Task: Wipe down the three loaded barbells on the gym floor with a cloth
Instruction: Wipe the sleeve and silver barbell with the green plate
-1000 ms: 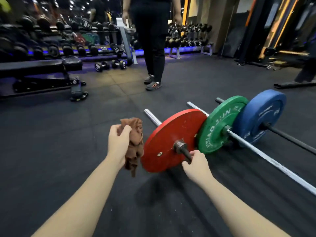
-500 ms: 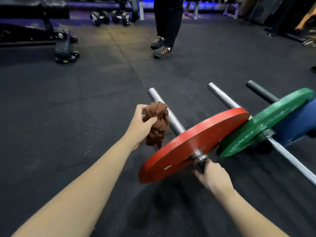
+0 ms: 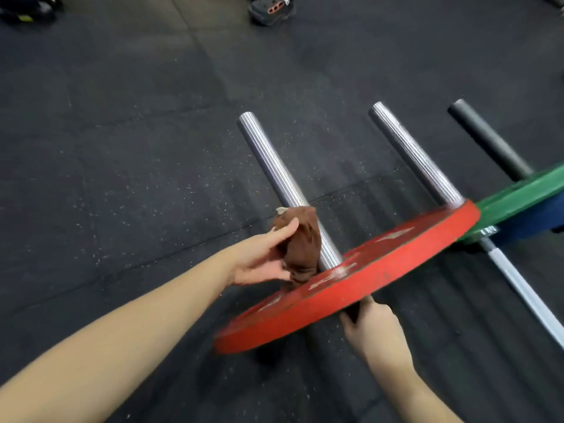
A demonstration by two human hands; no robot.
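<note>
A shoe (image 3: 270,9) of another person pokes in at the top edge, well away from my work. The big red plate (image 3: 366,288) stands in my way. It hides the middle of the nearest bar (image 3: 274,166) and part of my right hand (image 3: 372,325). Behind it the green plate (image 3: 518,193) leans close, and the blue plate (image 3: 531,222) peeks out under the green one.

The floor (image 3: 122,132) is dark rubber with tiny pale specks and thin lines between the mats.

Three bars lie side by side on the floor. The nearest bar is shiny. The middle bar (image 3: 412,154) is shiny too, and the far bar (image 3: 488,141) is dark. Their long ends all point up and to the left in my view, away from me. The other ends run down to the right.

My left hand (image 3: 262,257) holds the brown cloth (image 3: 300,242), thumb on top and fingers below. The cloth presses on the shiny end of the nearest bar, just beside the red plate. My right hand is wrapped tight round the dark part of that bar, right under the plate.
</note>
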